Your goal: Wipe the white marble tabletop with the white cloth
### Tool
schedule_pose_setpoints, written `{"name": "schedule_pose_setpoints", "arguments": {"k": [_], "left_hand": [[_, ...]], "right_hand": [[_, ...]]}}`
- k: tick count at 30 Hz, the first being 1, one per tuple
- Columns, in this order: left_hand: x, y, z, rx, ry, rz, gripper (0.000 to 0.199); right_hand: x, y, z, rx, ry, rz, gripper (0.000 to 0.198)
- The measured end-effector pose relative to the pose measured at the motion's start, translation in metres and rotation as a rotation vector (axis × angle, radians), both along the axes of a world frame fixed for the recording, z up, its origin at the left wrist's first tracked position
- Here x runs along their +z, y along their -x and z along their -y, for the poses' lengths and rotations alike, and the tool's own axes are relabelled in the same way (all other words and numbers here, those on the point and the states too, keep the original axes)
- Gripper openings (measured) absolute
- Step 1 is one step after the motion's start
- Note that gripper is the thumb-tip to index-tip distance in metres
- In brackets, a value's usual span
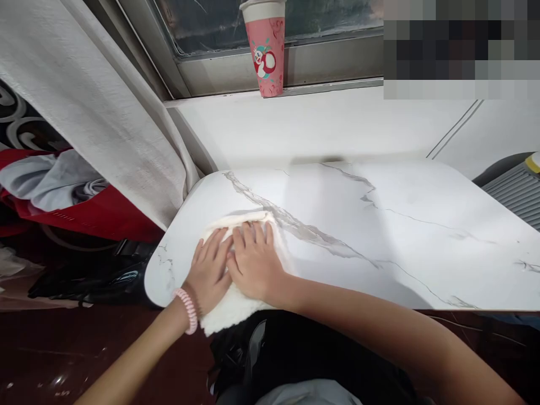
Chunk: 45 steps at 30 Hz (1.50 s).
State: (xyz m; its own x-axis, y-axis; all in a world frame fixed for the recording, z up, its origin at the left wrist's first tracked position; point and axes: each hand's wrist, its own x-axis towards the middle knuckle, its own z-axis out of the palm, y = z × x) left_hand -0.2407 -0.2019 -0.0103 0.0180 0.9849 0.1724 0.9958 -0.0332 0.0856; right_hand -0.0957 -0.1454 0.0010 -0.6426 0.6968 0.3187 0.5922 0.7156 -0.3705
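A cream-white cloth (228,323) lies spread on the left part of a white marble-patterned table (337,214), its near corner hanging over the front edge. Flat on the cloth rests my left hand (208,270), fingers stretched out and a pink coil band around the wrist. My right hand (255,261) presses down beside it, also flat with fingers apart, its thumb touching the left hand. Neither hand grips the cloth; both lie on top of it.
A pink paper cup (265,53) stands on the window sill behind the table. At the left hang a pale curtain (109,84) and a red bag (97,208) with grey cloth inside. A grey ridged object (512,188) stands past the table's right edge.
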Motion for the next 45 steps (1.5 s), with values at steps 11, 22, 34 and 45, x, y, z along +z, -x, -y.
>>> {"name": "schedule_pose_setpoints", "arguments": {"k": [11,22,34,45], "left_hand": [[0.002,0.076,-0.151,-0.268,0.030,0.109,0.060],[-0.001,0.117,-0.246,-0.358,0.002,0.137,0.058],[-0.003,0.174,-0.246,-0.272,-0.026,0.148,0.058],[-0.007,0.148,-0.128,0.002,-0.085,0.085,0.054]], "right_hand": [[-0.005,0.062,-0.105,-0.270,0.006,-0.107,0.044],[-0.009,0.102,-0.190,-0.360,-0.044,-0.128,0.040],[-0.004,0.151,-0.208,-0.223,-0.017,-0.062,0.048],[-0.004,0.142,-0.131,0.010,0.014,-0.045,0.052]]}}
